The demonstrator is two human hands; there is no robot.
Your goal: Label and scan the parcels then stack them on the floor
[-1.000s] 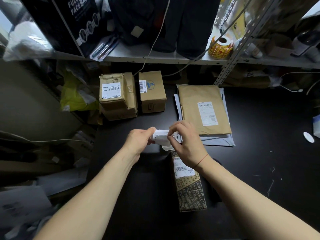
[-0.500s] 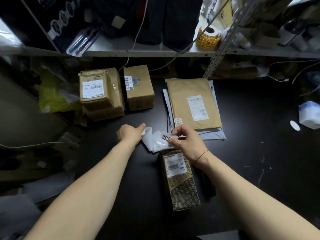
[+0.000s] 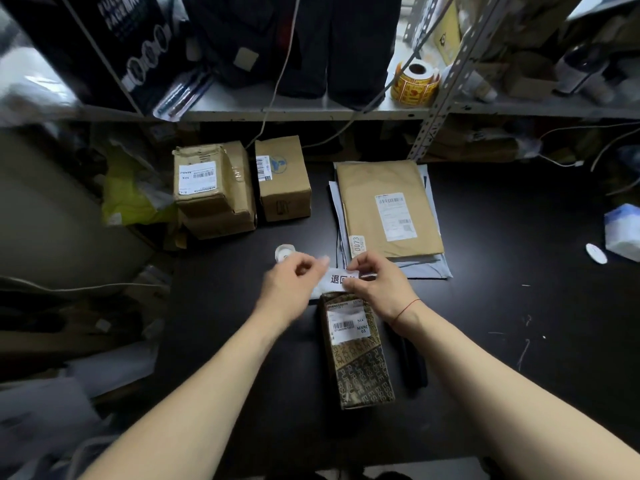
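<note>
Dim, top-lit wide-angle view; blurred, warped edges.

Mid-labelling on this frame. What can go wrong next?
1. The white label is pinched at one end by the right grip. The left grip is at the other end, but its hold is blurred. The label could curl and stick to itself or to fingers.
2. It is held just above the patterned parcel, near the barcode label. Laid carelessly, it may cover the barcode and spoil the scan.
</note>
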